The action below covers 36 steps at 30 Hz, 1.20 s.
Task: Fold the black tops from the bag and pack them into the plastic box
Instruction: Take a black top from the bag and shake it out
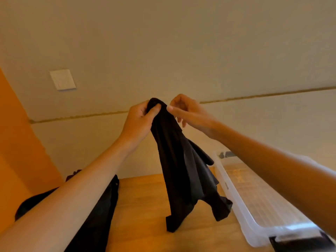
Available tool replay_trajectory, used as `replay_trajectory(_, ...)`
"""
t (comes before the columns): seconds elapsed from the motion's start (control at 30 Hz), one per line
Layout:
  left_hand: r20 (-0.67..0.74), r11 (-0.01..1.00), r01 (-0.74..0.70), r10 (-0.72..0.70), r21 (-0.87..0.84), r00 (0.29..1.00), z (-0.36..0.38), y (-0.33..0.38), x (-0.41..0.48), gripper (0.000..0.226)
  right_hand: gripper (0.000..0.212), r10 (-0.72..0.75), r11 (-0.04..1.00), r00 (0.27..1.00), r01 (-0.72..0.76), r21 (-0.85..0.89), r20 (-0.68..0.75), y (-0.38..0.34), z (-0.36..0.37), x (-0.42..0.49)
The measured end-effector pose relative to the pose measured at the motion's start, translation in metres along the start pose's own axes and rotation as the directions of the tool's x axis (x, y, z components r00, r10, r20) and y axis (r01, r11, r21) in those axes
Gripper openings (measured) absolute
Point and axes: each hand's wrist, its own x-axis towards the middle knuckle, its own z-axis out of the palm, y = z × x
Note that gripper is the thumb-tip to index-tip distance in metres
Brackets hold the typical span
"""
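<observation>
Head view: left hand gripped the bunched end of the black top, thumb pressed over cloth; right hand pinched the fabric just beside it, spare fingers loosely curled. Both arms were raised, wrists close, so the garment hung free over the table, between bag at left and plastic box at right, probably to find edges before folding.

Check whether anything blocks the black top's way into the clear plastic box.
Nothing visible does. The black fabric top hangs from the left hand and right hand over the wooden table; the clear plastic box sits open to its right.
</observation>
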Motion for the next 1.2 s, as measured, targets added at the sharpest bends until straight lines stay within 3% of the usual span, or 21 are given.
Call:
replay_trajectory(0.13,-0.120,0.997,-0.073,0.069,-0.034,0.990,0.008,0.002,0.010,0.023,0.088,0.125,0.988,0.983,-0.110,-0.113,0.137,0.046,-0.001,-0.043)
replay_trajectory(0.2,-0.159,0.992,-0.119,0.113,-0.031,0.981,0.012,0.004,0.012,0.025,0.101,0.126,0.981,0.986,-0.109,-0.158,0.106,0.060,0.012,-0.054)
replay_trajectory(0.27,-0.170,0.988,-0.156,0.154,0.001,0.973,0.013,0.003,0.011,0.034,0.089,0.102,0.975,0.994,-0.105,-0.196,-0.026,0.062,0.028,-0.059)
replay_trajectory(0.37,-0.166,0.978,-0.197,0.206,0.069,0.964,0.009,0.001,0.005,0.048,0.028,-0.018,0.973,0.979,-0.030,-0.227,-0.205,0.060,0.041,-0.056)
replay_trajectory(0.43,-0.195,0.968,-0.223,0.242,0.112,0.950,-0.001,0.001,0.000,0.047,0.005,-0.084,0.976,0.965,0.030,-0.215,-0.247,0.057,0.043,-0.055)
replay_trajectory(0.53,-0.208,0.947,-0.278,0.308,0.160,0.928,-0.018,-0.001,-0.004,0.047,0.012,-0.101,0.991,0.961,0.074,-0.115,-0.257,0.045,0.049,-0.058)
replay_trajectory(0.67,-0.173,0.931,-0.314,0.346,0.188,0.922,-0.036,0.002,-0.009,0.054,0.054,0.071,0.997,0.989,-0.072,-0.006,-0.129,0.031,0.079,-0.057)
replay_trajectory(0.73,-0.164,0.933,-0.314,0.343,0.179,0.925,-0.043,0.003,-0.011,0.050,0.044,0.053,0.996,0.998,-0.054,-0.068,-0.025,0.035,0.095,-0.050)
replay_trajectory(0.83,-0.169,0.937,-0.298,0.328,0.182,0.930,-0.059,0.002,-0.017,0.042,0.016,0.020,0.993,0.999,-0.026,-0.118,-0.049,0.043,0.107,-0.045)
replay_trajectory(1.0,-0.217,0.957,-0.253,0.279,0.141,0.935,-0.089,0.004,-0.028,0.015,0.014,0.108,0.994,0.994,-0.109,-0.023,-0.032,0.059,0.096,-0.042)
replay_trajectory(1.1,-0.211,0.970,-0.199,0.225,0.137,0.951,-0.105,0.001,-0.033,0.013,0.017,0.168,0.979,0.986,-0.166,0.120,-0.010,0.058,0.075,-0.040)
replay_trajectory(1.2,-0.201,0.991,-0.081,0.101,0.104,0.974,-0.113,-0.013,-0.040,0.015,0.017,0.106,0.988,0.993,-0.099,0.116,-0.054,0.046,0.044,-0.031)
